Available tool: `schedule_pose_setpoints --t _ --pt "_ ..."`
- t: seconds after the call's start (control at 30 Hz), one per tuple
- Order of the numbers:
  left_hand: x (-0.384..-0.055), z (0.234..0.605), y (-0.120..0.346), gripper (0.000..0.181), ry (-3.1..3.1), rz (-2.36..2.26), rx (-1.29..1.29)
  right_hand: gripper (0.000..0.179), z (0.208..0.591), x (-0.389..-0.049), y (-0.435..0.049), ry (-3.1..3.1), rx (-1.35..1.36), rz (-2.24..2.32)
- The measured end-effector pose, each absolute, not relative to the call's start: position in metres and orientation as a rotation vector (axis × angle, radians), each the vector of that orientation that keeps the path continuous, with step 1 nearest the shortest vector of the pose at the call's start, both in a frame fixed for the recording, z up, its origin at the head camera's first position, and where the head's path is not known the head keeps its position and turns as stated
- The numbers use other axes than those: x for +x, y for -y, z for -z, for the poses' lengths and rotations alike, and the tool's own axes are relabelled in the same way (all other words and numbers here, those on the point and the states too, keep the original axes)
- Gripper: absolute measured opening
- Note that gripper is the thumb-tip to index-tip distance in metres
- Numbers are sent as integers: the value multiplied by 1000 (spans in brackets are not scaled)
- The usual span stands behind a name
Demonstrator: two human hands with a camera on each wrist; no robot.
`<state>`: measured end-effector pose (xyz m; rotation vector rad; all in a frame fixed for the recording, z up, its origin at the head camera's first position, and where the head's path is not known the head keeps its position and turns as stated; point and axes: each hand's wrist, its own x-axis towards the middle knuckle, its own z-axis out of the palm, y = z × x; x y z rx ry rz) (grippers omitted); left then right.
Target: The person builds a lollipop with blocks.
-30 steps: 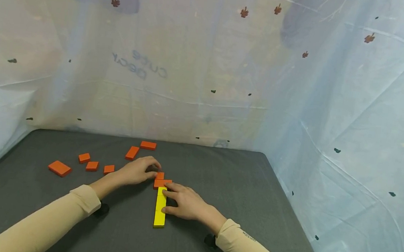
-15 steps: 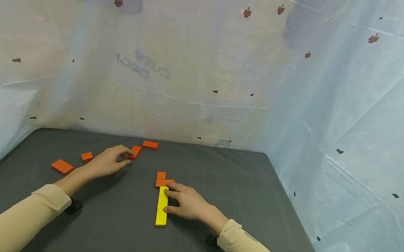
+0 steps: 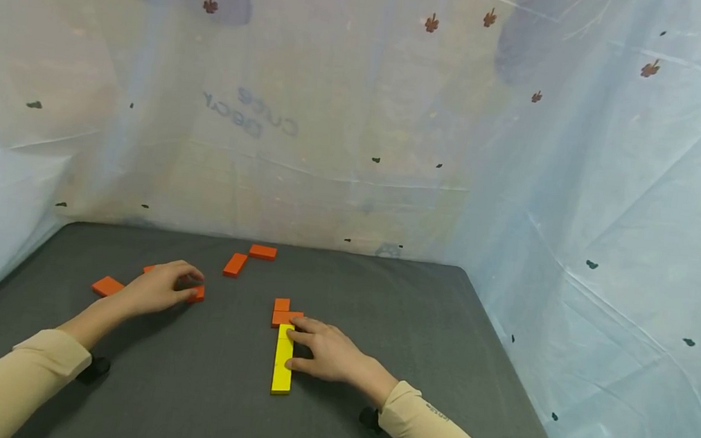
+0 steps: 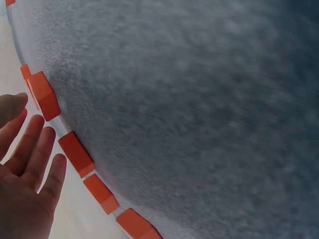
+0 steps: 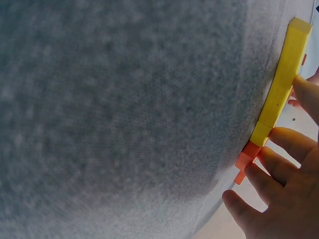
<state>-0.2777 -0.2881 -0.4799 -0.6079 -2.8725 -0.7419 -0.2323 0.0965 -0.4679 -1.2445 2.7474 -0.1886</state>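
Note:
My left hand hovers at the left over small orange blocks, its fingers loosely bent. One orange block shows just beside its thumb. In the left wrist view the fingers stand apart from a row of orange blocks, with nothing between them. My right hand rests against a yellow bar made of a long and a short piece. Its fingertips touch the yellow pieces and the flat orange block across their far end. A small orange block adjoins that one.
Two orange blocks, one slanted and one lying crosswise, are near the table's back edge. Another orange block lies at the far left, partly behind the left wrist. A translucent curtain surrounds the dark table.
My left hand has left the small orange block at the far end of the arrangement and moved left to the loose blocks. The right hand has stayed on the yellow bar.

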Motion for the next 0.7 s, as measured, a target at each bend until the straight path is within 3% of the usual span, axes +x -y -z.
schedule_pose_setpoints --t 0.7 --pt "-278 489 291 20 2877 684 -660 61 467 -233 -96 -2742 -1254 189"
